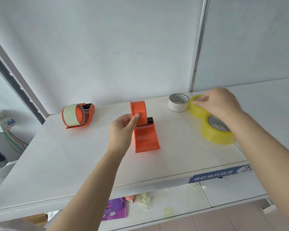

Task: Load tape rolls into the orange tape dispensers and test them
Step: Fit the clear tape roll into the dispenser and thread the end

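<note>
Left hand (123, 125): pinched the hub of the empty orange dispenser (144, 129), mid-counter (57, 155). Right hand (218, 102): fingers closed on the rim of the far yellow tape roll (196, 108), which touched a nearer yellow roll (215, 135). White roll (178, 102): just left of these. Loaded dispenser (78, 115): well apart, far left.

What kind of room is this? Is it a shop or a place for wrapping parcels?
Probably a packing or parcel workspace, though I can't be sure. A plain white shelf-like table holds orange plastic tape dispensers, clear yellow packing tape rolls and a white tape roll. A blue printed label strip runs along its front edge.
</note>
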